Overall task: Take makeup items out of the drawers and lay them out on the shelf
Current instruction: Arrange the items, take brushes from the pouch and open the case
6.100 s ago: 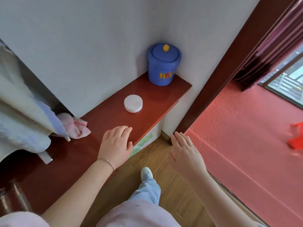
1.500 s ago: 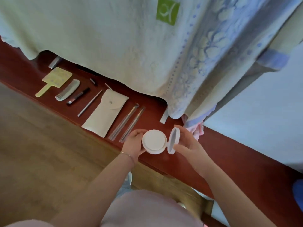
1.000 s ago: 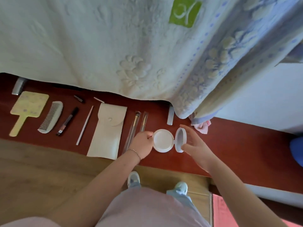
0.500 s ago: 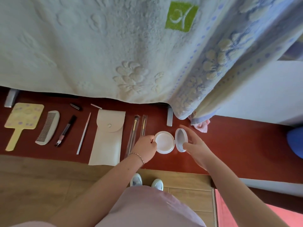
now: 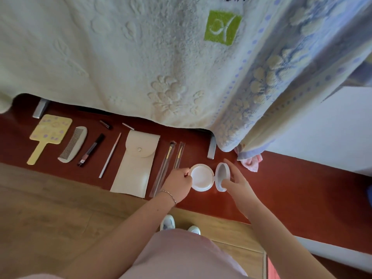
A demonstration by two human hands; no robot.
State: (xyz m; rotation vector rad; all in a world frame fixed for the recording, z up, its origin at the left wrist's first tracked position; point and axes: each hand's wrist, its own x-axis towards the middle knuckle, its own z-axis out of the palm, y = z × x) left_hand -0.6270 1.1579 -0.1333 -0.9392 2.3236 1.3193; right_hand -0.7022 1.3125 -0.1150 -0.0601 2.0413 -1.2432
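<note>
Two hands are on the white compact (image 5: 202, 177), and I only have the head view to look at. The compact sits open on the red shelf (image 5: 285, 188), at the right end of the row, just beside the two thin brushes (image 5: 171, 158). Its round lid (image 5: 222, 176) stands up on the right side.

I think the step now is to leave the compact here, neat in the row. To do it well, I would keep the bottom part flat on the shelf and let go slowly, so the lid does not flop and the box does not slide into the brushes.

My left hand (image 5: 178, 183) is curled, and its fingertips pinch the left rim of the bottom part. My right hand (image 5: 234, 180) has long, spread fingers. They cup the back of the lid and touch it lightly. Both arms reach forward from below, over the wood floor (image 5: 50, 208).
</note>
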